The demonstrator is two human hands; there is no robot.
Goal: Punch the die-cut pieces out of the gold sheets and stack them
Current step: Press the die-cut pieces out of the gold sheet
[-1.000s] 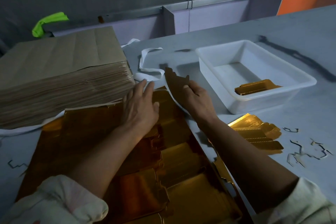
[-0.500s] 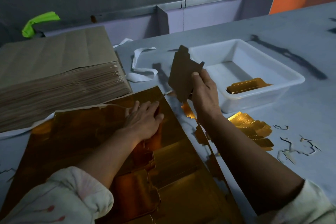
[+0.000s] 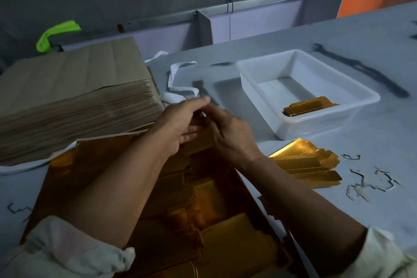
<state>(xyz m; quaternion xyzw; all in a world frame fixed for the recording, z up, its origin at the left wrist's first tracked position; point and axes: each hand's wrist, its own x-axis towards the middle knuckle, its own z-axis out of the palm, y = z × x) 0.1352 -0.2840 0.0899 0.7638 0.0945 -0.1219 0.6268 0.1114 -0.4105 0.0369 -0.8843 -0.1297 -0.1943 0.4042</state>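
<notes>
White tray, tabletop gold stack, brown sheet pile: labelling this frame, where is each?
white tray [image 3: 320, 125]: head view, front wall.
tabletop gold stack [image 3: 311, 162]: head view, stack's middle.
brown sheet pile [image 3: 74, 72]: head view, top sheet.

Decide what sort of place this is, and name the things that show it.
Probably a packaging or print-finishing workshop: a tall stack of brown sheets, die-cut gold sheets on the worktable, punched gold pieces piled beside a white tub, and thin offcut scraps.
</notes>
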